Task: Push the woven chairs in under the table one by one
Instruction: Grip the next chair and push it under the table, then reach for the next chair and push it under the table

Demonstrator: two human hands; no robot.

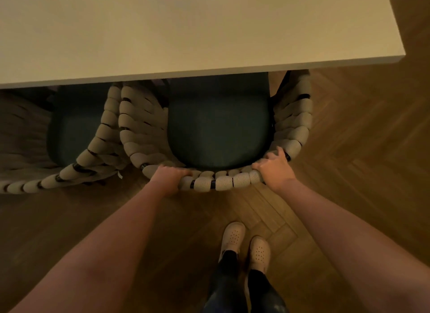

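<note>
Two pale perforated shoes (246,245) are standing nearest to us on the brown herringbone wooden floor (349,154), with dark leggings (232,287) showing above them. We are reaching both bare forearms forward from there. Our left hand (168,176) is curling down over the curved back rail of the beige woven-cord chair with the dark teal seat cushion (218,182), fingers wrapped over the top and clamped on the rail left of its middle. Our right hand (273,167) is gripping the same rail toward its right corner, thumb lying along the inner side and fingers closed over the cord wrapping. Between our hands a short stretch of wrapped rail is showing bare. This chair is sitting at the table's right end, the front part of its seat already lying under the tabletop while the back and rear of the cushion are sticking out toward us. Just beside it on the left, a second woven chair of the same kind (93,154) is standing, its arm nearly touching. Farthest away, the cream rectangular table (186,28) is spreading across the view.
</note>
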